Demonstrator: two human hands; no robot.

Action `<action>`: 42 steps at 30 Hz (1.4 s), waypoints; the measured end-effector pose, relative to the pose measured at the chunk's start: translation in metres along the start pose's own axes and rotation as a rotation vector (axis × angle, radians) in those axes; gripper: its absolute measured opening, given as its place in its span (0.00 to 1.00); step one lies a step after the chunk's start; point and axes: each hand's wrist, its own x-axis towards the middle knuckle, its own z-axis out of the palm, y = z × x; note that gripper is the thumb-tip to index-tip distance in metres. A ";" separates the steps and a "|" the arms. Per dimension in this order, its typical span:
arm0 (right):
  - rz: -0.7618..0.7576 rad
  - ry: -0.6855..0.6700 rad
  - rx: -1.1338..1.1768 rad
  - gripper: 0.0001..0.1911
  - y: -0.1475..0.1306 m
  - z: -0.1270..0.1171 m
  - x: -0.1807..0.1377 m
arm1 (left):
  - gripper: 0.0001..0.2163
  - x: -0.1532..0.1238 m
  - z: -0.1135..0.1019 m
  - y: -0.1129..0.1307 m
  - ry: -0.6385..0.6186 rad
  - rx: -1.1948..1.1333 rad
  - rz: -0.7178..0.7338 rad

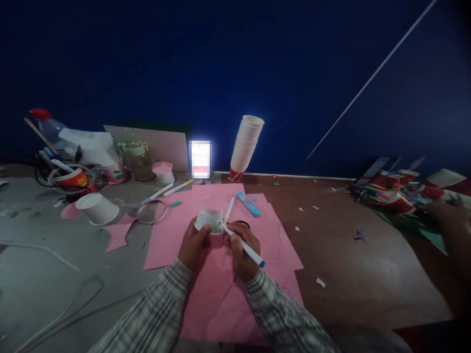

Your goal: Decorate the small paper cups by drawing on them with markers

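Note:
My left hand (196, 242) is closed on a short white paper cup piece (210, 219), thumb on its near side. Bluish and green marks show on the cup's surface. In my right hand (245, 247) is a white marker pen (248, 251) with a blue end pointing toward me; its tip is at the cup's right side, though I cannot tell if it touches. Under both hands lie pink paper sheets (272, 235). Just beyond are a second slim marker (229, 210) and a light-blue tube (248, 204).
A tall leaning stack of paper cups (246, 147) stands against the blue wall. To the left are a white cup (96, 208), a tape ring (151, 212), a jar (136, 162) and two markers (178, 188). Another person's arm (451, 230) reaches among decorated cups (399, 201) at right.

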 end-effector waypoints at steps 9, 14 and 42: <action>-0.016 0.035 0.026 0.10 0.004 0.003 -0.002 | 0.24 -0.001 0.002 0.001 -0.009 -0.018 -0.021; -0.010 -0.011 0.032 0.10 0.001 0.000 -0.001 | 0.25 -0.004 0.006 0.005 0.009 -0.013 -0.037; 0.005 -0.004 0.054 0.11 0.000 -0.001 0.000 | 0.26 -0.005 0.006 0.004 -0.003 -0.021 -0.069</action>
